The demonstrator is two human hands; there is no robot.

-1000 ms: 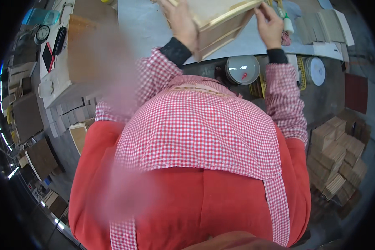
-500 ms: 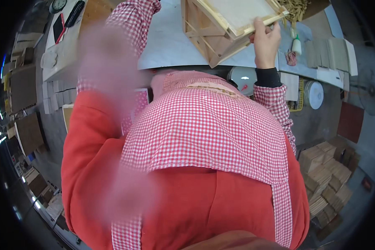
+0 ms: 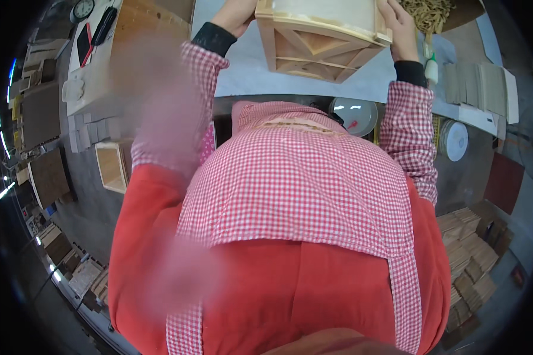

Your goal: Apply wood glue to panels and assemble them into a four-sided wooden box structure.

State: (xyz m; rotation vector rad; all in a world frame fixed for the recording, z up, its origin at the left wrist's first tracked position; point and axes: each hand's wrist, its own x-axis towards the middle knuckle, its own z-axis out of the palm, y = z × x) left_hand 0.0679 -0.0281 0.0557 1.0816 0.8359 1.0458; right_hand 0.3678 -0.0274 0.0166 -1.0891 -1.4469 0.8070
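Note:
A pale wooden box (image 3: 320, 50) with diagonal braces on its side stands at the table's near part, cut off by the upper edge of the view. Its upper face is a whitish panel (image 3: 323, 8) inside a wooden rim. At the box's left upper corner is my left hand (image 3: 237, 16), its fingertips partly out of view behind the wood. My right hand (image 3: 398, 28) grips the right rim, fingers curled against it. Both hands hold the box between them, on the pale blue-white tabletop (image 3: 243, 74).
Right of the box are a glue bottle (image 3: 432, 70), a heap of tan strips (image 3: 429, 16) and grey boards (image 3: 478, 86). A round clock (image 3: 83, 8) lies far left. Below the table edge are a pale bucket (image 3: 355, 115) and an open wooden box (image 3: 112, 167). Pink blurs cover part of the left side.
The box has turned so its braced side faces me more squarely. My left hand has come into view at its left corner; my right hand has shifted slightly right and up.

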